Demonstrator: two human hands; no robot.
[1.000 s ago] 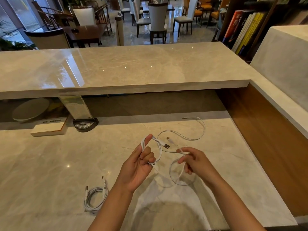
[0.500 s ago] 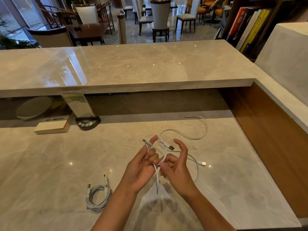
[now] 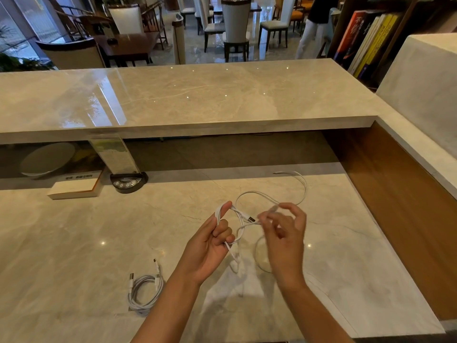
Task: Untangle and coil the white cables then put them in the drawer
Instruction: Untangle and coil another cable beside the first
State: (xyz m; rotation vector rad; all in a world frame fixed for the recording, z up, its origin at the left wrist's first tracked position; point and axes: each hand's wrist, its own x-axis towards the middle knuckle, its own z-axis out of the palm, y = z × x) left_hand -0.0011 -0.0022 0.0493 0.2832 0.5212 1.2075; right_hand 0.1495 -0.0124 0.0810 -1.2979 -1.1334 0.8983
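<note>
My left hand (image 3: 210, 243) grips loops of a white cable (image 3: 237, 233) wound round its fingers above the marble desk (image 3: 74, 243). A USB plug sticks out beside those loops, and a loose end hangs below the hand. My right hand (image 3: 284, 233), blurred with motion, is raised just to the right with fingers spread and pinches the cable between thumb and forefinger. The cable's free length (image 3: 296, 189) curves away over the desk behind my right hand. A second white cable (image 3: 144, 290) lies coiled on the desk at the lower left. No drawer is in view.
A raised marble counter (image 3: 197, 95) overhangs the back of the desk. Under it stand a white box (image 3: 74, 186), a round black device (image 3: 127, 181) with a clear stand and a pale bowl (image 3: 47, 159). A wooden panel (image 3: 395, 206) walls the right side.
My right hand has moved away from my left, up and to the right, drawing the cable with it. My left hand keeps its loops and has barely shifted.
</note>
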